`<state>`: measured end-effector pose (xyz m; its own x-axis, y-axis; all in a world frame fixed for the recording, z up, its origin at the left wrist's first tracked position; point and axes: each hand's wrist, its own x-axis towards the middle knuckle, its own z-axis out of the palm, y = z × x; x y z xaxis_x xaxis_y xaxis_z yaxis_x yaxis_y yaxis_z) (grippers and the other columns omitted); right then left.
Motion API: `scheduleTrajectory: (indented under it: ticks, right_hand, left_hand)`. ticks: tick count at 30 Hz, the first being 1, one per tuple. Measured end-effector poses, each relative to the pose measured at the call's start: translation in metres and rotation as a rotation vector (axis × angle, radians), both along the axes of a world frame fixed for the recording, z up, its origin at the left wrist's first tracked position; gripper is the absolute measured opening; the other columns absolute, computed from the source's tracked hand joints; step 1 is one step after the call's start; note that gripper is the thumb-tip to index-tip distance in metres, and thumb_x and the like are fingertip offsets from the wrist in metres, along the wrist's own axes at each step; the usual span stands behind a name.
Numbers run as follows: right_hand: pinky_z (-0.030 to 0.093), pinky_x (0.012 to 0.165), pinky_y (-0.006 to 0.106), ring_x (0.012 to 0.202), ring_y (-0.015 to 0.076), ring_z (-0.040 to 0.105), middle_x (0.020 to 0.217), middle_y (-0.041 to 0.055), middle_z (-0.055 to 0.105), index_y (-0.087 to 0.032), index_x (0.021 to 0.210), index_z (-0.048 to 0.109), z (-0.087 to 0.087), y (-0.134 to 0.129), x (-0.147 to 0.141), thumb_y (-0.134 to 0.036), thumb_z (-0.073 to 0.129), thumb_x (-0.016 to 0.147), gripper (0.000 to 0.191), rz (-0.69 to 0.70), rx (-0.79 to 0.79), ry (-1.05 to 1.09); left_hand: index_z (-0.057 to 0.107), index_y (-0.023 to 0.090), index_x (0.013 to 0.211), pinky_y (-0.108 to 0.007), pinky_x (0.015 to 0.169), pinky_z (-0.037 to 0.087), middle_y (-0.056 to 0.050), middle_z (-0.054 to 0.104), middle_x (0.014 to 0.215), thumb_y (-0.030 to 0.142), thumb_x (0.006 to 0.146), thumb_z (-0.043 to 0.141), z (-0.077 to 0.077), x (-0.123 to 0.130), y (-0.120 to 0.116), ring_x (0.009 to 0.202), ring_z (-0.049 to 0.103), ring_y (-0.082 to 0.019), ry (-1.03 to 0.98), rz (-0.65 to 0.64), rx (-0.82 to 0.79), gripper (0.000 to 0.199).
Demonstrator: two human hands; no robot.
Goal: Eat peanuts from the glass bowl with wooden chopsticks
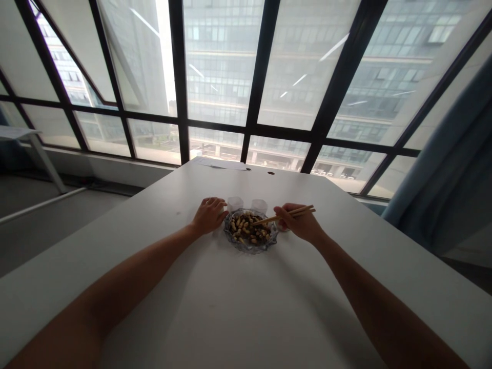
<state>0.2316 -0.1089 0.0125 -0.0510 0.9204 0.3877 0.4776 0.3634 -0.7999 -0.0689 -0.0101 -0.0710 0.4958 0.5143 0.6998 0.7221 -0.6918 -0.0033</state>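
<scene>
In the middle of the table stands a clear glass bowl [249, 250] with a wavy rim. Peanuts in their shells [242, 225] fill it, with smaller dark pieces among them. My right hand [298, 221], at the bowl's right, is closed on a pair of wooden chopsticks [271, 219]. Their tips point down into the peanuts. My left hand [208, 215] is at the bowl's left rim, fingers and thumb curved around what looks like a small pale cup, mostly hidden. Behind the bowl are two clear cups, one left [235, 203] and one right [259, 206]. Another small container shows partly under my right hand.
The white table [230, 307] reaches toward a wall of dark-framed windows [215, 125]. Papers [221, 164] lie at its far edge, near two dark round spots. A blue curtain [442, 169] hangs at the right. Another white table [17, 133] stands at the far left.
</scene>
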Motion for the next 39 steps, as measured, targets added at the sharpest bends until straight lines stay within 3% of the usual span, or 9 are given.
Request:
scheduleTrajectory:
  ticks: [4,9,13,17,23,29,33,39]
  right_hand:
    - [0.041,0.035,0.023,0.035,0.0120,0.053,0.044,0.0034,0.060,-0.018,0.061,0.063,0.014,-0.006,0.009,-0.077,0.062,0.075,0.061,-0.057,0.023,0.043]
    - [0.040,0.035,0.022,0.035,0.0116,0.053,0.046,0.0040,0.062,-0.017,0.060,0.061,0.024,-0.015,0.004,-0.077,0.064,0.074,0.061,0.105,-0.138,-0.064]
    - [0.039,0.036,0.021,0.037,0.0115,0.053,0.046,0.0035,0.061,-0.018,0.059,0.060,0.017,-0.012,0.003,-0.077,0.064,0.073,0.061,0.017,-0.028,-0.078]
    - [0.041,0.036,0.022,0.037,0.0125,0.054,0.045,0.0043,0.061,-0.018,0.060,0.062,0.025,-0.013,0.010,-0.081,0.061,0.073,0.064,-0.045,0.015,-0.063]
    - [0.040,0.034,0.022,0.033,0.0116,0.052,0.044,0.0044,0.061,-0.017,0.059,0.062,0.038,-0.021,0.009,-0.083,0.059,0.072,0.068,0.068,-0.164,-0.109]
    - [0.041,0.035,0.021,0.035,0.0114,0.053,0.045,0.0049,0.061,-0.016,0.060,0.063,0.036,-0.020,0.011,-0.082,0.060,0.073,0.066,-0.050,-0.048,-0.163]
    - [0.041,0.034,0.022,0.034,0.0119,0.052,0.044,0.0049,0.060,-0.017,0.059,0.063,0.043,-0.022,0.015,-0.085,0.055,0.073,0.070,-0.106,0.027,-0.071]
    - [0.043,0.037,0.023,0.038,0.0131,0.055,0.047,0.0052,0.063,-0.017,0.062,0.065,0.042,-0.026,0.009,-0.082,0.060,0.073,0.066,0.059,-0.028,-0.085]
  left_hand:
    - [0.063,0.019,0.113,-0.046,0.100,0.042,-0.010,0.068,0.118,0.036,0.098,0.048,-0.002,0.001,0.000,0.114,0.059,-0.026,-0.004,0.001,-0.005,0.027]
    - [0.063,0.020,0.113,-0.047,0.099,0.042,-0.010,0.068,0.119,0.036,0.098,0.048,-0.003,0.001,0.001,0.115,0.058,-0.026,-0.012,0.005,-0.019,0.027]
    - [0.063,0.020,0.112,-0.047,0.099,0.043,-0.010,0.068,0.119,0.036,0.098,0.048,-0.002,0.001,0.001,0.114,0.058,-0.026,-0.004,0.005,-0.022,0.026]
    - [0.063,0.020,0.113,-0.047,0.099,0.043,-0.010,0.068,0.119,0.036,0.098,0.047,-0.003,0.001,0.001,0.115,0.058,-0.026,-0.002,0.006,-0.020,0.026]
    - [0.064,0.020,0.111,-0.047,0.098,0.043,-0.009,0.068,0.119,0.036,0.098,0.048,-0.003,0.000,0.002,0.114,0.058,-0.026,-0.010,0.011,-0.026,0.026]
    - [0.064,0.021,0.113,-0.048,0.098,0.043,-0.010,0.068,0.120,0.035,0.097,0.048,-0.003,0.000,0.001,0.115,0.058,-0.026,-0.002,0.008,-0.026,0.026]
    - [0.064,0.021,0.113,-0.047,0.098,0.043,-0.010,0.068,0.119,0.035,0.097,0.048,-0.003,0.000,0.001,0.115,0.058,-0.026,-0.001,0.007,-0.031,0.026]
    - [0.064,0.021,0.112,-0.047,0.099,0.043,-0.010,0.067,0.120,0.036,0.098,0.048,-0.002,0.000,0.001,0.115,0.057,-0.026,0.005,0.010,-0.037,0.026]
